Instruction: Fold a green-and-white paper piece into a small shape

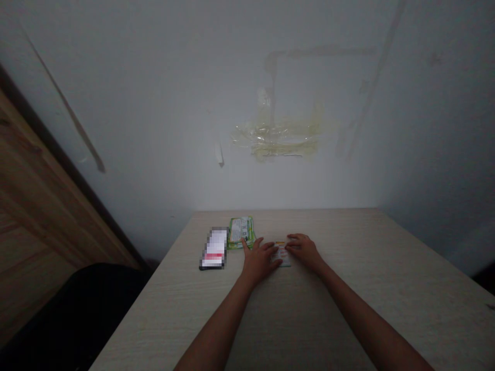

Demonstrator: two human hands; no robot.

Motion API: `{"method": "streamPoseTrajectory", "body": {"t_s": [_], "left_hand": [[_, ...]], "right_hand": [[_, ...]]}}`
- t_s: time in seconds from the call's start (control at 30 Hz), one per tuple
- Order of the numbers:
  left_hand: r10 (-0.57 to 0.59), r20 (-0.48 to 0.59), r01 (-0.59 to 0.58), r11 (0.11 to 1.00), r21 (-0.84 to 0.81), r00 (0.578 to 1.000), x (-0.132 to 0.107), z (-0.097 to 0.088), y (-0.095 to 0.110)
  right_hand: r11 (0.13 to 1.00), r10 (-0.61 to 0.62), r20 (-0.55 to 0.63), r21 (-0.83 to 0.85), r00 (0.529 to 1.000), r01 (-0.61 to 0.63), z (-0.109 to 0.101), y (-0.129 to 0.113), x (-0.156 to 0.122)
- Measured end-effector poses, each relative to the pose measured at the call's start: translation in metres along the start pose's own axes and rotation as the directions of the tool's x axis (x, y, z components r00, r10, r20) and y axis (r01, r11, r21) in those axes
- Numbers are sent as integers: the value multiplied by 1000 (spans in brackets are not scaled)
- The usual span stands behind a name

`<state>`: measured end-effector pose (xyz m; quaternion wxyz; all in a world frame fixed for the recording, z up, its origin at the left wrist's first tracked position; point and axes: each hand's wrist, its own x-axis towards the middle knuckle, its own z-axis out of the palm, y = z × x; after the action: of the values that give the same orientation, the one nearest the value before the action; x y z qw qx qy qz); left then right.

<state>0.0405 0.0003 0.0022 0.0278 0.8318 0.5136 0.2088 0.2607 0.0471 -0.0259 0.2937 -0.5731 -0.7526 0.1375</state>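
Lying flat on the counter (348, 309), a small packet (282, 254) with a pale face and a yellow and red strip at its far end sits between the two hands. It is closer to the far edge than to the near edge, and about midway between the left and right edges. The print on it is too small to read.

The left hand (258, 260) rests palm down on the counter. Its grip is spread, the fingers apart and stretched out, and the fingertips touch the left side of the small packet. The right hand (305, 249) lies on the right side of the packet with the fingers bent toward its far right corner. I cannot tell if this grip pinches the packet or only presses on it.

Just beside the left hand, toward the far left corner, a green packet (241, 232) with a white label lies flat. A phone (214, 249) lies to the left of it, close to the left edge, with its screen lit.

Behind the far edge stands a white wall (154, 103) with old tape remains (278, 136) on it.
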Motion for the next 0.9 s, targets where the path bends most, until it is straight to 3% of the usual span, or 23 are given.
{"method": "streamPoseTrajectory", "body": {"t_s": [0.33,0.5,0.73,0.9], "left_hand": [[-8,20,7,1000,11,1000,-1,-2,1],[17,-9,-17,1000,-12,1000,-2,1,-1],[33,-28,-32,999,18,999,-3,0,1],[34,-34,-31,997,77,999,-3,-5,4]], "right_hand": [[994,98,-82,-49,992,-102,4,-6,11],[997,60,-97,-45,993,-65,6,-5,7],[995,59,-45,-72,997,-62,7,-4,3],[1000,-12,49,9,999,11,1,5,-8]]}}
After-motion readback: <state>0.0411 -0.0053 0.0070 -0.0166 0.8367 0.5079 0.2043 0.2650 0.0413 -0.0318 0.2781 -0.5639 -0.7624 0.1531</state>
